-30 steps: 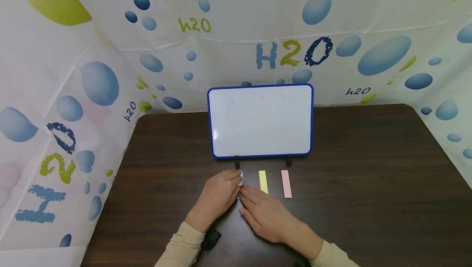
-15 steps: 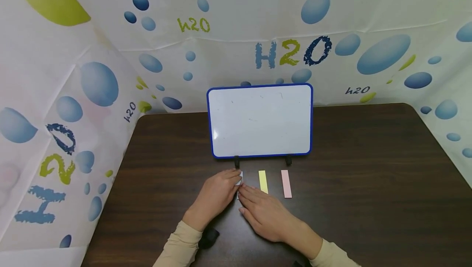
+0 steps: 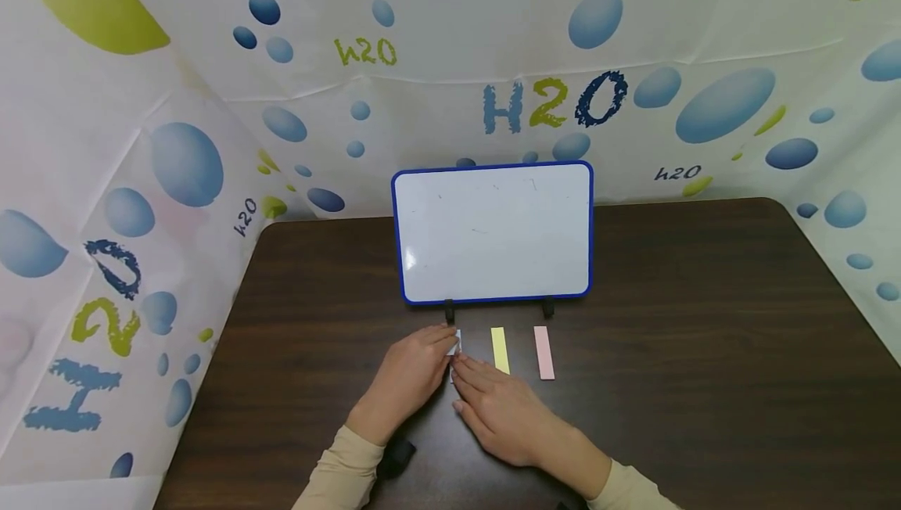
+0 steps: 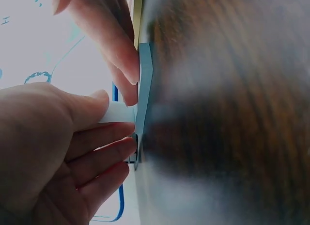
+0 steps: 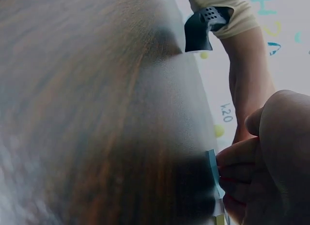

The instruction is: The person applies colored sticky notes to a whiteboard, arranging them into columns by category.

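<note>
A narrow light-blue sticky note pad (image 4: 145, 82) lies on the table in front of the whiteboard, mostly covered by the hands in the head view. My left hand (image 3: 404, 377) pinches a pale sticky note (image 4: 117, 112) between thumb and fingers; this strip stands up from the pad in the left wrist view. Against the near part of the pad, the extended fingers of my right hand (image 3: 503, 412) press down. Just to the right lie a yellow sticky note pad (image 3: 499, 347), its lower end behind the right hand, and a pink sticky note pad (image 3: 543, 353).
A blue-framed whiteboard (image 3: 493, 232) stands on black feet behind the pads. The dark wooden table (image 3: 704, 353) extends to both sides. Printed white sheeting (image 3: 436, 48) hangs behind and at the left. A black wrist device (image 5: 198, 33) sits on the left forearm.
The hands hold almost the same position. The view has shifted slightly, so everything sits a little further left in the picture.
</note>
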`<state>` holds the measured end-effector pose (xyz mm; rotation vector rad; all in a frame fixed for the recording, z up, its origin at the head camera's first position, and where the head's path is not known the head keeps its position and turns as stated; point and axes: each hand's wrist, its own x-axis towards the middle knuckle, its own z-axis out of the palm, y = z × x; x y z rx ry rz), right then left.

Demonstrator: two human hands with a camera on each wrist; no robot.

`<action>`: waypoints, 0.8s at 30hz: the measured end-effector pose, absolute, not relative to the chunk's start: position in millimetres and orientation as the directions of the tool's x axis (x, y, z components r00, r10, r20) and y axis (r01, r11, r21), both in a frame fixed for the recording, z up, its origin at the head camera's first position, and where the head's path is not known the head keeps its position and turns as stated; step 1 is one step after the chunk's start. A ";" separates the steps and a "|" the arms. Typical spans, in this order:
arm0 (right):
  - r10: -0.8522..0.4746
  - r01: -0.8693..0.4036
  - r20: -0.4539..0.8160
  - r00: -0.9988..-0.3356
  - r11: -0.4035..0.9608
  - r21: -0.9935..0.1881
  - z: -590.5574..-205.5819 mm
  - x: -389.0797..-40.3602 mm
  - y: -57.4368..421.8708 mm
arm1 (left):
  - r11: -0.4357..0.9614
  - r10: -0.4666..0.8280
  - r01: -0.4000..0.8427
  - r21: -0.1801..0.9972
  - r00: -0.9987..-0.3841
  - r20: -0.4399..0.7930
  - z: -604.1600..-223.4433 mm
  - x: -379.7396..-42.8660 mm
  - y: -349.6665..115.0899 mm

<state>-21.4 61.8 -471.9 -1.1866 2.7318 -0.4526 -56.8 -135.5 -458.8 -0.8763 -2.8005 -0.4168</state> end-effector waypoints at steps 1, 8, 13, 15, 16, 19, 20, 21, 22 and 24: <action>-0.730 -0.691 -0.002 -0.683 0.647 -0.324 -471.8 -21.2 61.8 | 0.786 0.525 0.578 0.219 -0.812 0.255 -459.0 -56.9 -135.9; -0.729 -0.683 -0.023 -0.684 0.651 -0.332 -470.4 -20.7 61.4 | 0.781 0.489 0.568 0.259 -0.815 0.312 -457.6 -58.4 -137.9; -0.729 -0.680 -0.026 -0.684 0.650 -0.339 -470.0 -20.5 61.8 | 0.780 0.469 0.561 0.278 -0.817 0.334 -455.7 -58.8 -138.6; -0.730 -0.680 -0.025 -0.683 0.649 -0.341 -470.0 -20.5 62.1 | 0.780 0.464 0.558 0.284 -0.820 0.335 -455.5 -59.1 -138.9; -0.730 -0.681 -0.024 -0.683 0.648 -0.340 -470.1 -20.5 62.2 | 0.780 0.463 0.557 0.286 -0.821 0.336 -455.5 -59.3 -139.0; -0.731 -0.682 -0.021 -0.683 0.647 -0.341 -470.8 -20.5 62.2 | 0.780 0.456 0.552 0.294 -0.824 0.337 -455.6 -59.7 -139.8; -0.731 -0.682 -0.020 -0.682 0.647 -0.341 -471.1 -20.5 62.2 | 0.781 0.452 0.550 0.297 -0.825 0.338 -455.7 -59.8 -140.3; -0.731 -0.683 -0.019 -0.682 0.646 -0.340 -471.3 -20.6 62.1 | 0.782 0.447 0.546 0.300 -0.827 0.339 -455.9 -59.9 -140.7; -0.731 -0.684 -0.016 -0.682 0.646 -0.338 -471.5 -20.6 62.1 | 0.784 0.442 0.542 0.302 -0.830 0.341 -456.3 -60.0 -141.2; -0.732 -0.689 -0.011 -0.681 0.645 -0.330 -471.9 -20.5 61.9 | 0.786 0.431 0.534 0.310 -0.834 0.345 -456.8 -60.4 -141.9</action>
